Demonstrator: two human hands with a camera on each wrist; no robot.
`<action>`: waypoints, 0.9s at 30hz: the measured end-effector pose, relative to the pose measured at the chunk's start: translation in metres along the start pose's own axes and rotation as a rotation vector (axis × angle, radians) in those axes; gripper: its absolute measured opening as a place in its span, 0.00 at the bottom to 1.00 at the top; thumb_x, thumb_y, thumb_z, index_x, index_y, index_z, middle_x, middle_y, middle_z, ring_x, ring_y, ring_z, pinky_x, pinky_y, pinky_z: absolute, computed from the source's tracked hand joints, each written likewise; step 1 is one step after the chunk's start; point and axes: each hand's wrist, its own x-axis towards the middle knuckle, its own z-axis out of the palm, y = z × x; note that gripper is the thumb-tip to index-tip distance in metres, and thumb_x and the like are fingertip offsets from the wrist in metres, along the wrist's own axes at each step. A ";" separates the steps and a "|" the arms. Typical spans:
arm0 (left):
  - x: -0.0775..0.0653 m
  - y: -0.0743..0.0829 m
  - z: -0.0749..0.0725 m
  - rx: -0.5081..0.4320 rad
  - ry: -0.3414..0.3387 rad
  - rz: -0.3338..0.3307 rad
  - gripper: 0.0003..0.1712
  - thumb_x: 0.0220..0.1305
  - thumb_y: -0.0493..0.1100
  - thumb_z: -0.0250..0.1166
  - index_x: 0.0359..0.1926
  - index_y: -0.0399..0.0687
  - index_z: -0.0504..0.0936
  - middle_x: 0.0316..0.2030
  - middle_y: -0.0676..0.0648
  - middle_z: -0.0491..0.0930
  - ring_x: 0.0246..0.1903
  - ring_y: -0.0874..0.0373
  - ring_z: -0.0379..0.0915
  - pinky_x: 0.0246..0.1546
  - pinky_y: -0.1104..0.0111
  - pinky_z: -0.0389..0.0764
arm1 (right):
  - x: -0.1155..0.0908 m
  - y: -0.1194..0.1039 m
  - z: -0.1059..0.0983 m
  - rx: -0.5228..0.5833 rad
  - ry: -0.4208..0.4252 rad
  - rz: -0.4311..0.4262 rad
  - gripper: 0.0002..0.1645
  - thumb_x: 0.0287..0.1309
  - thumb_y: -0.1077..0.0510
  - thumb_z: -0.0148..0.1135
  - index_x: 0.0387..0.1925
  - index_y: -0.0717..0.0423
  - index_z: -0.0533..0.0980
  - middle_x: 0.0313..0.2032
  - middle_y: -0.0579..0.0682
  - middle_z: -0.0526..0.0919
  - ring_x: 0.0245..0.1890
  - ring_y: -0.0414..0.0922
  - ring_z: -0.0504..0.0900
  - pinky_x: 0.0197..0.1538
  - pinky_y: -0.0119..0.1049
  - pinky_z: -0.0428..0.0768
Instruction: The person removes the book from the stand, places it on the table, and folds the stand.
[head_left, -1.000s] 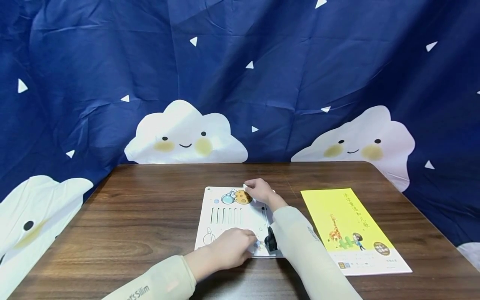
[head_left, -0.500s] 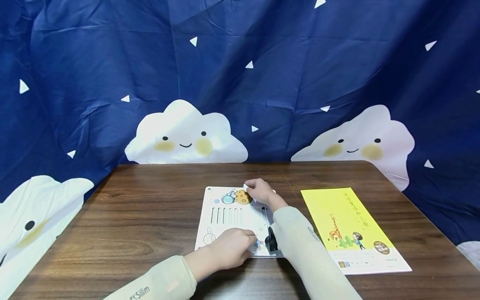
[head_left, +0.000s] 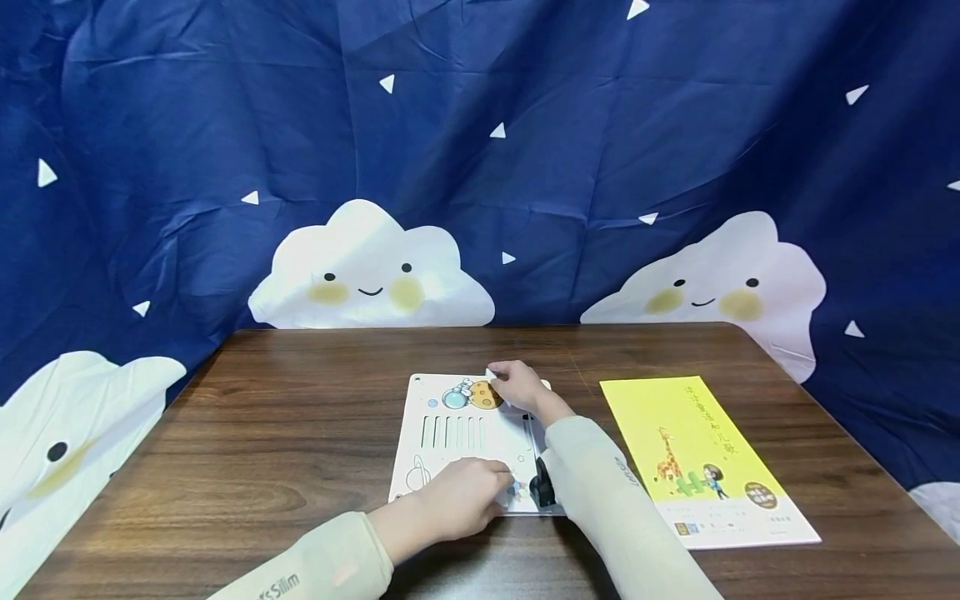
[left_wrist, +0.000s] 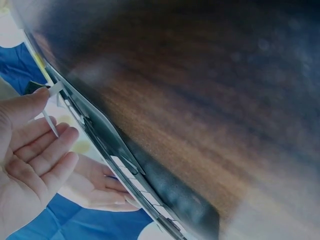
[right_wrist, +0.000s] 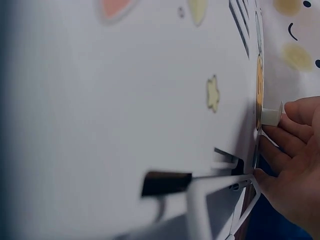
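A white slotted panel (head_left: pixel 498 442) with space drawings, looking like a book stand, lies mid-table under both hands. My left hand (head_left: pixel 468 497) is at its near edge; in the left wrist view the thumb presses a small white tab (left_wrist: pixel 56 89), with a thin white strip beside the fingers. At the far edge, my right hand (head_left: pixel 519 385) pinches a small white piece (right_wrist: pixel 271 117) between thumb and finger, seen in the right wrist view. A black-tipped arm (right_wrist: pixel 165 183) and a white bar (right_wrist: pixel 200 215) show on the panel's face there.
A yellow booklet (head_left: pixel 678 433) with a giraffe and a child on its cover lies to the right, near my right sleeve (head_left: pixel 600 475). The brown wooden table (head_left: pixel 285 433) ends at a blue curtain (head_left: pixel 450 150) with cloud faces behind it.
Both hands and the panel keep their places. Only a very slight shift of the head view shows.
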 end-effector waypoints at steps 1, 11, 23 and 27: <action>0.000 0.000 0.000 0.000 -0.002 -0.003 0.12 0.50 0.42 0.69 0.38 0.48 0.81 0.35 0.56 0.82 0.34 0.67 0.78 0.40 0.75 0.79 | 0.000 0.000 0.000 0.000 -0.001 -0.001 0.24 0.64 0.62 0.50 0.61 0.63 0.68 0.61 0.59 0.71 0.63 0.54 0.67 0.65 0.47 0.67; 0.002 -0.001 0.000 -0.027 0.003 -0.005 0.14 0.50 0.42 0.69 0.40 0.47 0.82 0.38 0.54 0.82 0.37 0.66 0.79 0.41 0.76 0.78 | 0.001 0.002 0.000 0.022 0.010 -0.013 0.24 0.64 0.61 0.49 0.61 0.61 0.67 0.63 0.58 0.69 0.66 0.54 0.64 0.66 0.48 0.65; 0.002 -0.003 0.002 -0.067 0.003 -0.002 0.16 0.50 0.45 0.70 0.41 0.46 0.81 0.38 0.54 0.82 0.37 0.67 0.77 0.42 0.77 0.78 | 0.004 0.010 0.001 -0.019 0.012 -0.069 0.26 0.63 0.57 0.51 0.63 0.58 0.67 0.60 0.57 0.73 0.62 0.51 0.69 0.62 0.44 0.70; 0.000 -0.007 0.000 -0.137 -0.016 -0.020 0.20 0.52 0.50 0.68 0.44 0.44 0.79 0.42 0.52 0.82 0.40 0.65 0.77 0.46 0.75 0.77 | -0.004 -0.002 -0.007 -0.051 -0.017 -0.067 0.28 0.65 0.58 0.48 0.65 0.60 0.62 0.63 0.58 0.69 0.65 0.54 0.65 0.66 0.48 0.65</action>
